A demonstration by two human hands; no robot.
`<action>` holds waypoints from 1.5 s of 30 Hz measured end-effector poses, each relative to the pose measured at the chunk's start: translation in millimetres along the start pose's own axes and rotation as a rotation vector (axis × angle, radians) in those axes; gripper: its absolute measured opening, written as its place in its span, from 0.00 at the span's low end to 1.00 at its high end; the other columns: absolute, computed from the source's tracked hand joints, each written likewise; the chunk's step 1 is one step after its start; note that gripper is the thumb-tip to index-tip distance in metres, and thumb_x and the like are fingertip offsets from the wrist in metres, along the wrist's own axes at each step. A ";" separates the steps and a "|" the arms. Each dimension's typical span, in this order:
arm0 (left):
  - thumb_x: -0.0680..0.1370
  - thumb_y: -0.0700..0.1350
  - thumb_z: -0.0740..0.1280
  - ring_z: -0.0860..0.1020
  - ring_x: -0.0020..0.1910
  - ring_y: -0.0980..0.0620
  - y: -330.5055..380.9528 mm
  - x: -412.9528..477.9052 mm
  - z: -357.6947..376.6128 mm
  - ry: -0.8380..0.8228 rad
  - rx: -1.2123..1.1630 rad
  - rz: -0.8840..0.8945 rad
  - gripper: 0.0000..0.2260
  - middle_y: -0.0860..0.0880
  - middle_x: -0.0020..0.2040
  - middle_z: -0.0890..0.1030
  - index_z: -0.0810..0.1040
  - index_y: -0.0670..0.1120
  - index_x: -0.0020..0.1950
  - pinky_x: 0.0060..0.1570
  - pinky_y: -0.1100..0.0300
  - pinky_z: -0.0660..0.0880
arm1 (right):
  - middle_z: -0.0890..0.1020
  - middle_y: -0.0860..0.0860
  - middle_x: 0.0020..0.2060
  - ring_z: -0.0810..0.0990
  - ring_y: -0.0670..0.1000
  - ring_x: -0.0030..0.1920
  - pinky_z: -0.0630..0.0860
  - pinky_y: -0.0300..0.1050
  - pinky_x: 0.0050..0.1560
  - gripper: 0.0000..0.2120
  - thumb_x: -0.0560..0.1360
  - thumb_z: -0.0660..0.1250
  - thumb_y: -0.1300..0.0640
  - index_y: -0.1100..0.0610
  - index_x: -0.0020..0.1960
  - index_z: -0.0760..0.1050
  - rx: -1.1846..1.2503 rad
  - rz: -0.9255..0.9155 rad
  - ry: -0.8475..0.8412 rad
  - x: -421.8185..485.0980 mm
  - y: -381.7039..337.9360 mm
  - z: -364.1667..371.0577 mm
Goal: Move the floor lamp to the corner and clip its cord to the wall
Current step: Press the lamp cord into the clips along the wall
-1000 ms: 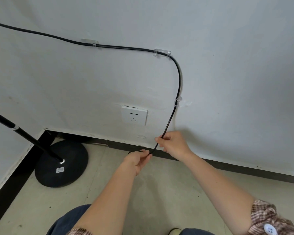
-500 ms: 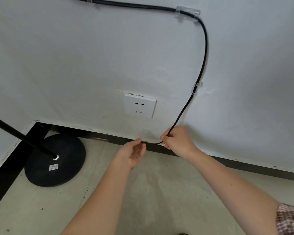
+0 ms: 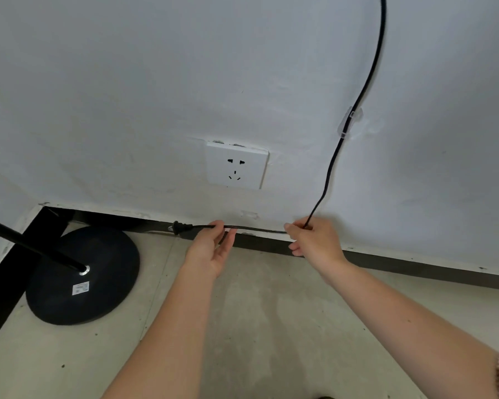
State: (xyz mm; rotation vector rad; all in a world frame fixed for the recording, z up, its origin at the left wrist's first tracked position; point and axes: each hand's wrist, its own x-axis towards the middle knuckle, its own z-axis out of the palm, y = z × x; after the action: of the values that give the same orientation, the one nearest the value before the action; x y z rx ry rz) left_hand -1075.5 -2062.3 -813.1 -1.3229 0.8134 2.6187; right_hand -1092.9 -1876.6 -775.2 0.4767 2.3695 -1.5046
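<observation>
A thin black power cord [image 3: 370,67] runs down the white plastered wall [image 3: 127,82], passes through a small clear plastic clip [image 3: 348,122] stuck to the wall, and drops to the right hand [image 3: 310,240]. That hand is closed around the cord, pinching it between thumb and fingers just above the dark skirting board [image 3: 415,264]. From there the cord stretches level to the left, to the left hand [image 3: 212,249], whose fingers are loosely curled with the cord held at the fingertips, palm partly open. Past the left hand the cord ends in a black plug [image 3: 179,227], hanging free in front of the skirting. A white square wall socket [image 3: 236,165] sits above and between the hands. The black round floor lamp base [image 3: 82,276] stands on the grey concrete floor [image 3: 271,326] in the corner at left, its black pole [image 3: 32,244] leaning out of view.
</observation>
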 end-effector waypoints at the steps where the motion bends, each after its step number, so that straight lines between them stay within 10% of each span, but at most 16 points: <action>1: 0.76 0.35 0.67 0.82 0.32 0.52 0.2 1.2 0.9 -0.020 0.002 0.016 0.05 0.45 0.40 0.78 0.76 0.40 0.40 0.33 0.61 0.82 | 0.79 0.56 0.38 0.79 0.50 0.31 0.78 0.41 0.33 0.10 0.75 0.69 0.56 0.63 0.48 0.77 0.065 0.059 -0.019 0.5 4.3 3.8; 15: 0.75 0.33 0.67 0.81 0.42 0.50 -6.6 20.8 9.0 -0.012 0.148 0.188 0.02 0.44 0.41 0.80 0.76 0.39 0.43 0.42 0.63 0.80 | 0.81 0.57 0.37 0.82 0.52 0.37 0.82 0.37 0.38 0.04 0.75 0.67 0.68 0.63 0.41 0.76 0.784 0.199 -0.033 20.5 5.4 49.1; 24: 0.74 0.31 0.68 0.81 0.42 0.50 -9.8 25.9 14.0 0.004 0.129 0.195 0.04 0.44 0.41 0.80 0.76 0.38 0.44 0.52 0.60 0.77 | 0.82 0.57 0.36 0.83 0.51 0.36 0.82 0.34 0.36 0.05 0.74 0.69 0.67 0.62 0.40 0.77 0.764 0.198 0.051 18.0 0.9 53.0; 37: 0.72 0.30 0.69 0.81 0.38 0.50 -12.0 26.8 14.6 0.043 0.184 0.253 0.05 0.43 0.39 0.80 0.75 0.38 0.40 0.38 0.65 0.81 | 0.82 0.52 0.32 0.79 0.46 0.25 0.76 0.34 0.26 0.06 0.72 0.71 0.61 0.58 0.37 0.78 0.547 0.161 0.195 17.8 -1.8 59.4; 45: 0.73 0.32 0.70 0.81 0.34 0.49 -18.6 30.4 17.0 0.116 0.315 0.380 0.08 0.40 0.37 0.80 0.72 0.40 0.38 0.31 0.65 0.80 | 0.83 0.50 0.30 0.79 0.45 0.22 0.80 0.48 0.40 0.11 0.72 0.71 0.60 0.54 0.31 0.77 0.448 0.106 0.245 19.7 -1.9 65.1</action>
State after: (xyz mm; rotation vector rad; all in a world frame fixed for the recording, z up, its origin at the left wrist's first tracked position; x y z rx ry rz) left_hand -1100.7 -2042.4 -836.1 -1.3469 1.5597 2.5342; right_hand -1107.0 -1934.2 -808.5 0.9201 2.1205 -2.0298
